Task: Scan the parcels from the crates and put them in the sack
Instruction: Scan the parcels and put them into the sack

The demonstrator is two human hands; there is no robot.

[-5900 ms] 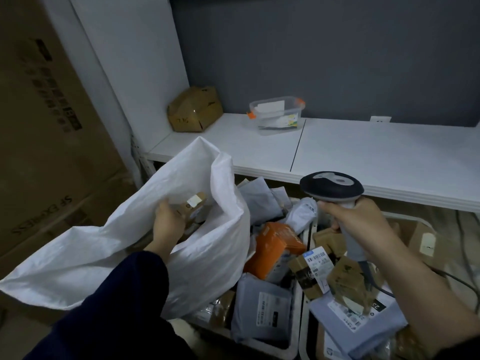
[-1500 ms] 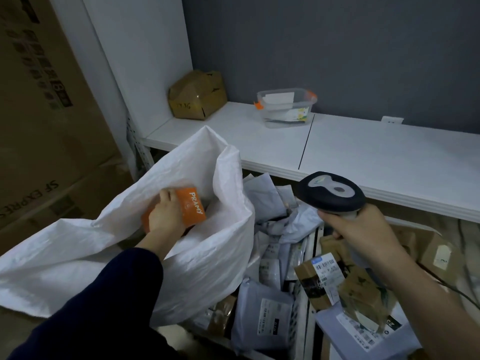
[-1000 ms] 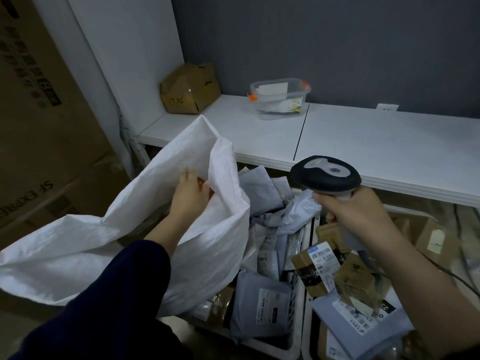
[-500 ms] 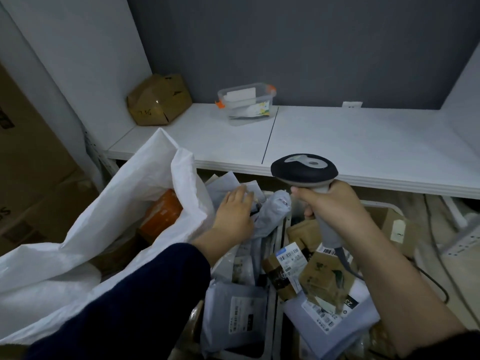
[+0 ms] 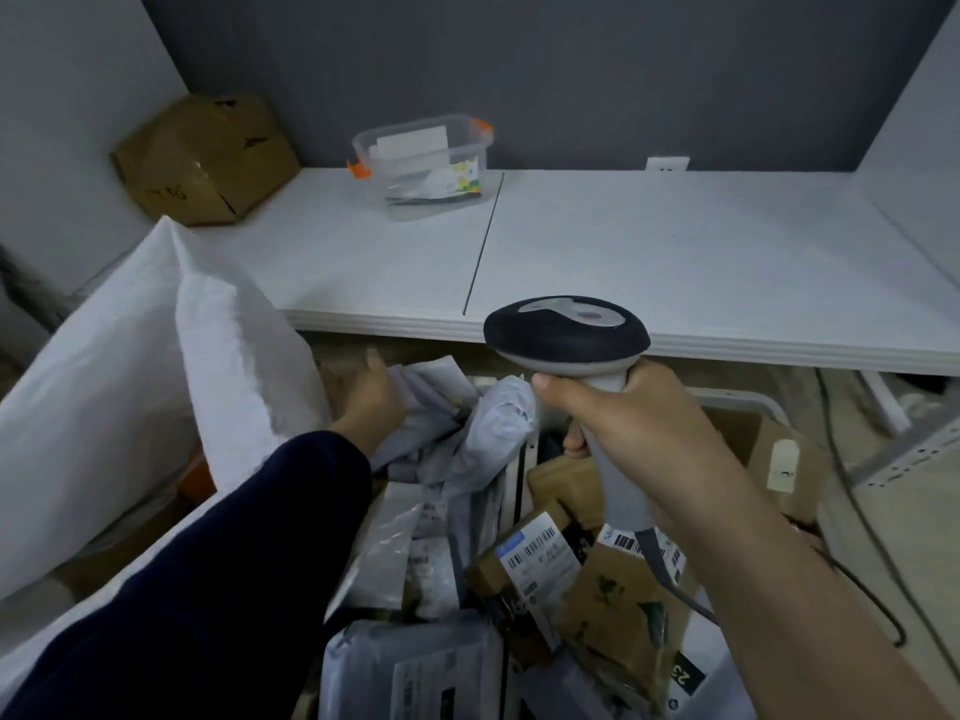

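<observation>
Pick-up in hand: left hand (image 5: 371,402) meets a grey mailer (image 5: 431,394), grip not discernible; right hand (image 5: 623,413) clasps the barcode scanner (image 5: 566,330), which next needs the mailer's label.

Sack left, two crates right, shelf behind.
The sack (image 5: 130,387) stands just left of the left crate (image 5: 506,491), with the right crate (image 5: 753,400) touching it. Parcels (image 5: 415,543) fill both. On the shelf (image 5: 675,262) a box (image 5: 202,158) sits back left, a tub (image 5: 423,166) to its right. The left hand (image 5: 371,402) rests on parcels at the left crate's back; the right hand (image 5: 623,413) holds a scanner (image 5: 566,335) above the right crate.
</observation>
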